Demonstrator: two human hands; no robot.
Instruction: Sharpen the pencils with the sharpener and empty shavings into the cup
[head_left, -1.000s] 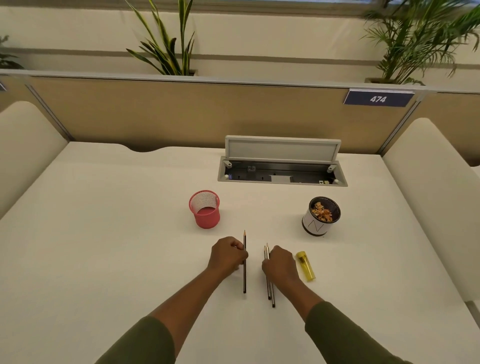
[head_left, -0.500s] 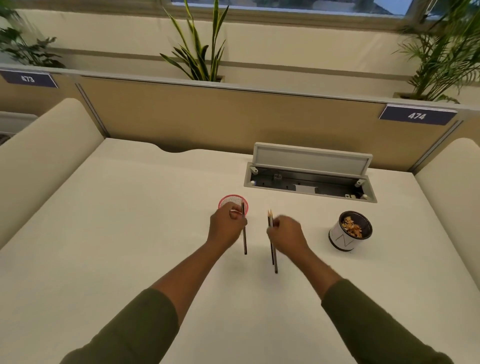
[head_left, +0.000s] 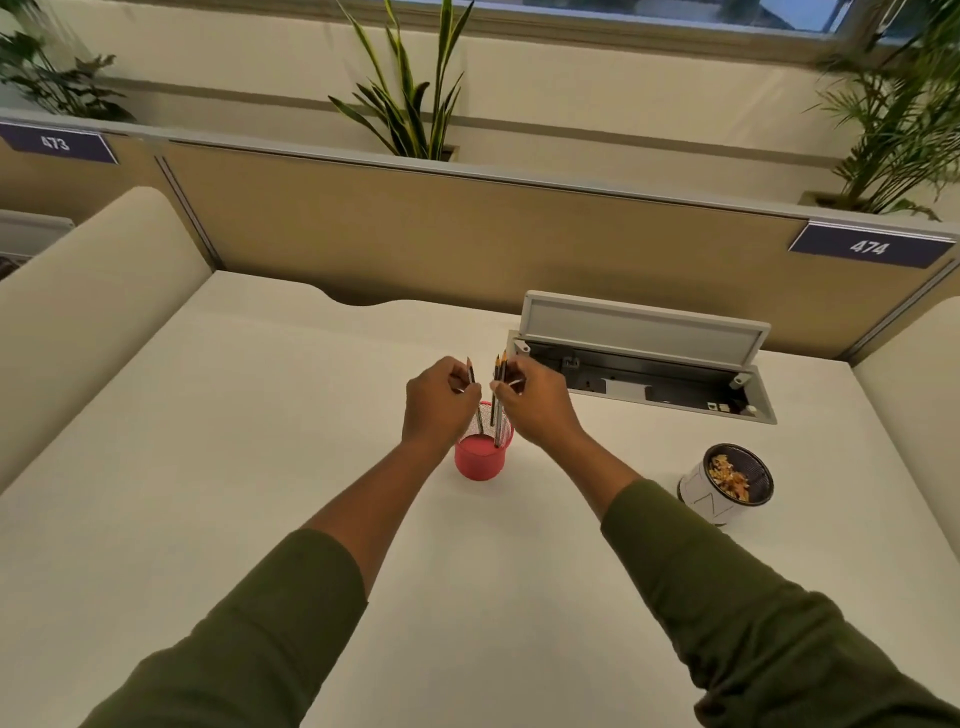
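Observation:
My left hand pinches one dark pencil, point up, its lower end down inside the pink mesh pencil holder. Two pencils are pinched in my right hand, also upright with their lower ends in the holder. Both hands hover just above the holder's rim. A white cup with a dark rim stands to the right, holding orange-brown shavings. The yellow sharpener is hidden from view.
An open cable hatch with its grey lid raised sits in the desk behind my right hand. A tan partition closes the back of the white desk; padded cream dividers flank both sides.
Both hands lifted the pencils off the desk, carried them forward and tipped them upright into the pink holder. My head moved forward, so the sharpener dropped out of view.

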